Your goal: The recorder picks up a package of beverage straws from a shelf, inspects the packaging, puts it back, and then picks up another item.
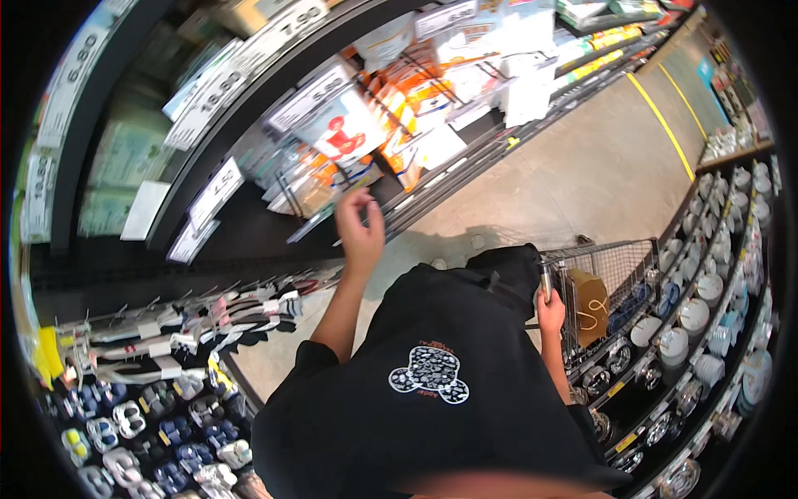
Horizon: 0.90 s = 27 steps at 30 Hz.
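My left hand (360,232) is raised beside a shelf of hanging packs, its fingers curled and a gap between thumb and forefinger. I see nothing held in it. Close to its fingertips hang clear-fronted plastic packs (318,178) with orange parts, on metal hooks. A white pack with a red print (340,136) hangs just above them. On my other side, my right hand (550,312) is closed around the handle (546,279) of a wire shopping cart (614,251). A brown paper bag (588,305) with a cord handle lies in the cart.
Price cards (215,193) jut from the shelf edges. At lower left are hanging socks (156,337) and a rack of slippers (187,430). Shelves of bowls and dishes (692,312) line the right side. Concrete floor (580,162) with yellow lines (661,125) stretches ahead.
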Each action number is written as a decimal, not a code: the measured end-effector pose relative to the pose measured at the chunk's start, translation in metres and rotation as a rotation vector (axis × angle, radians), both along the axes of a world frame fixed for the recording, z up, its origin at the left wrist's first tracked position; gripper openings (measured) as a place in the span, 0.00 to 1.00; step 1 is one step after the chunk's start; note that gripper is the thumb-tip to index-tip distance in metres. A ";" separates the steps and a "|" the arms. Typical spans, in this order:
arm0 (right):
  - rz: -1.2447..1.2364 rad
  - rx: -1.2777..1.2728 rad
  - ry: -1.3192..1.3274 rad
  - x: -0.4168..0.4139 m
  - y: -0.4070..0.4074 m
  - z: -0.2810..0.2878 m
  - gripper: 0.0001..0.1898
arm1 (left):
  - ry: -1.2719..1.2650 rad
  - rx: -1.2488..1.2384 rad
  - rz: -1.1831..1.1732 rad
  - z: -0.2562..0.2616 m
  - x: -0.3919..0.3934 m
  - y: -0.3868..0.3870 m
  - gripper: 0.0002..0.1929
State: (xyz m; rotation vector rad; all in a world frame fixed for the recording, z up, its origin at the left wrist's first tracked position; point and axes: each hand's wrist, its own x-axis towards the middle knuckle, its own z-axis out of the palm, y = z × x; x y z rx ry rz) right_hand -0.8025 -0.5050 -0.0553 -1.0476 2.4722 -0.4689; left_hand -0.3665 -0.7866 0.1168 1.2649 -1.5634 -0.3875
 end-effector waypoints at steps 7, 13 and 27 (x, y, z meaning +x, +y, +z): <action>0.065 -0.035 0.007 0.010 0.015 -0.007 0.22 | 0.144 0.269 -0.097 -0.043 -0.004 0.030 0.09; 0.076 -0.016 -0.046 0.011 0.016 -0.004 0.21 | 0.940 0.586 0.188 -0.071 0.025 0.030 0.16; 0.082 -0.071 -0.023 0.007 0.019 -0.003 0.21 | 1.273 0.318 0.278 -0.064 0.088 0.020 0.14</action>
